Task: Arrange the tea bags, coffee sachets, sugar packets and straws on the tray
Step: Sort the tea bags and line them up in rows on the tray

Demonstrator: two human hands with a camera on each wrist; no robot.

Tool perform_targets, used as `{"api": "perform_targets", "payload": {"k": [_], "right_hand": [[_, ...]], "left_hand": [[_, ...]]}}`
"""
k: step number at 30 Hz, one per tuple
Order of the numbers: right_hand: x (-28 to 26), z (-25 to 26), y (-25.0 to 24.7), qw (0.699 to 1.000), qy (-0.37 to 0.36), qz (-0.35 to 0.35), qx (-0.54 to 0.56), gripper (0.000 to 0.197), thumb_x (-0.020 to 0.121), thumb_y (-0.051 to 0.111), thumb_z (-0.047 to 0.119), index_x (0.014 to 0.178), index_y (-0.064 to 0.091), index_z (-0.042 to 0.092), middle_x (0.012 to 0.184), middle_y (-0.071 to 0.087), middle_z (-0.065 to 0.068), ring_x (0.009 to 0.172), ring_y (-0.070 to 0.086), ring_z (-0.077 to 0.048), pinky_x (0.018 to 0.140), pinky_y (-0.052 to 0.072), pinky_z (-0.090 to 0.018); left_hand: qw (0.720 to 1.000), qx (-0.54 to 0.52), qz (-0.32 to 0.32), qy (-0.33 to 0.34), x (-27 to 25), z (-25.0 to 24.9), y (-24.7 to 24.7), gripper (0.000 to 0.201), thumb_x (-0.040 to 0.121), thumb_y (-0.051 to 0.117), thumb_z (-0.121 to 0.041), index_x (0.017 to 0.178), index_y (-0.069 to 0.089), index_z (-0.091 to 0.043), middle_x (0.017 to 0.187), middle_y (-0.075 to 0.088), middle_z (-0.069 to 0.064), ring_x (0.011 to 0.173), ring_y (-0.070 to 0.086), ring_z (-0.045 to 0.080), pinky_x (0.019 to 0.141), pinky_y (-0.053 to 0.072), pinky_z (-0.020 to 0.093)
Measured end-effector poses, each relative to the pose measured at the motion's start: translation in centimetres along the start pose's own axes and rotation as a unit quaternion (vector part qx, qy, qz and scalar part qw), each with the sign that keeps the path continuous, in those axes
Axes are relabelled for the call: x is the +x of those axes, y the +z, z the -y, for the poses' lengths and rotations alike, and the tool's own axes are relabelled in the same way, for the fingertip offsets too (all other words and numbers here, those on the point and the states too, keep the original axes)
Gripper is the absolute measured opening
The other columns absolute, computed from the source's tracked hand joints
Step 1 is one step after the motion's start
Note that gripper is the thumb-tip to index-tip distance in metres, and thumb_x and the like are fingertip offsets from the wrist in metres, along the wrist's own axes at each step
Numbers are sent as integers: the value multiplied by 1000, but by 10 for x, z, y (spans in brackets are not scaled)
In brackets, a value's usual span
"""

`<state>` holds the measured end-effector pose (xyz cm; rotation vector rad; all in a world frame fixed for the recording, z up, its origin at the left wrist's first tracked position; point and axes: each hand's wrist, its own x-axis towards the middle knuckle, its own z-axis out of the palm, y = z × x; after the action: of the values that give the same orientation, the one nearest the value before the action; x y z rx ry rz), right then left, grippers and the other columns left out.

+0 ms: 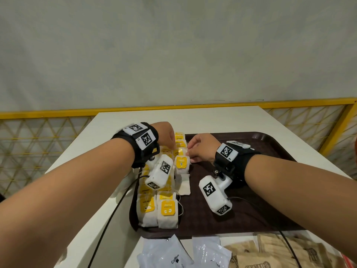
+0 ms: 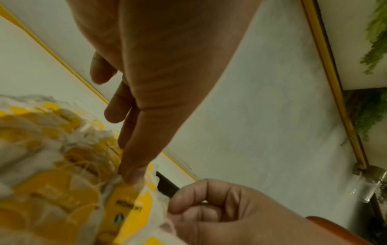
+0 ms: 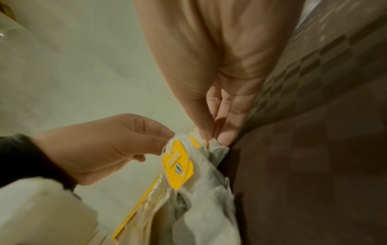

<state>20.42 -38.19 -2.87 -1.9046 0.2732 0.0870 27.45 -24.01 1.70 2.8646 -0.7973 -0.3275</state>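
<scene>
A white desk [image 1: 212,120] stands against a pale grey wall [image 1: 173,45], with a yellow-framed lattice railing [image 1: 44,144] running behind it on both sides. On the desk lies a dark brown tray [image 1: 260,182]. Along the tray's left side, tea bags [image 1: 166,211] with yellow tags are laid in overlapping rows from the near rim to the far rim. On the desk, just beside the tray's near rim, lie white coffee sachets [image 1: 170,254] and brown paper packets [image 1: 270,254]. Black cables trail from the wrist cameras across the desk and tray.

Both forearms reach forward over the tray, and the hands meet at the far end of the tea-bag rows. The left hand [image 1: 166,136] comes down from above, its fingers pointing downward, the fingertips [image 2: 132,175] pressing on the white paper of a tea bag [image 1: 181,164]. The right hand [image 1: 201,147] sits on the opposite side of that tea bag, low over the tray, fingers curled, with thumb and fingertips [image 3: 206,134] pinching the bag's top edge. The two hands are close together, almost touching, with that tea bag between them.
</scene>
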Motion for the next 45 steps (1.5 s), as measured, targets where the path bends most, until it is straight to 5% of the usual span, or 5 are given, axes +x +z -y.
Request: {"api": "perform_targets", "payload": {"k": [15, 21, 26, 30, 45], "right_hand": [[-11, 3, -2, 989, -19, 85, -123, 39, 71, 75, -8, 91, 53, 18, 81, 61, -6, 66, 58, -15, 58, 51, -26], [-13, 1, 1, 992, -49, 28, -109, 27, 73, 75, -6, 72, 59, 15, 67, 60, -3, 61, 61, -17, 75, 58, -39], [-13, 0, 2, 995, -45, 1, -84, 28, 73, 74, -9, 77, 59, 15, 74, 62, -6, 67, 63, -20, 73, 60, -37], [-12, 5, -2, 996, -27, 6, -79, 30, 75, 69, -15, 72, 58, 13, 75, 63, -6, 77, 65, -27, 83, 57, -47], [-2, 3, -1, 998, 45, -42, 10, 31, 95, 46, -4, 68, 53, 9, 72, 54, -9, 65, 57, -16, 63, 55, -25]], "left_hand": [[999, -43, 12, 1, -6, -4, 3, 22, 90, 64, -27, 102, 71, -10, 104, 68, 4, 90, 55, 14, 86, 45, 29], [999, -29, 23, -13, -9, -3, 3, 25, 93, 58, -24, 109, 70, -10, 112, 67, 5, 95, 56, 15, 87, 43, 27], [999, -30, -23, -5, -6, 2, 6, 10, 84, 69, -18, 84, 71, -27, 105, 66, -2, 103, 60, 17, 91, 49, 31], [998, -10, -56, 0, -8, -4, 8, 26, 84, 71, -31, 109, 70, -24, 110, 59, -3, 109, 56, 16, 86, 38, 25], [997, 38, -60, -39, 6, -6, 9, 22, 88, 65, -35, 105, 71, -21, 109, 66, -5, 105, 59, 20, 83, 45, 29]]}}
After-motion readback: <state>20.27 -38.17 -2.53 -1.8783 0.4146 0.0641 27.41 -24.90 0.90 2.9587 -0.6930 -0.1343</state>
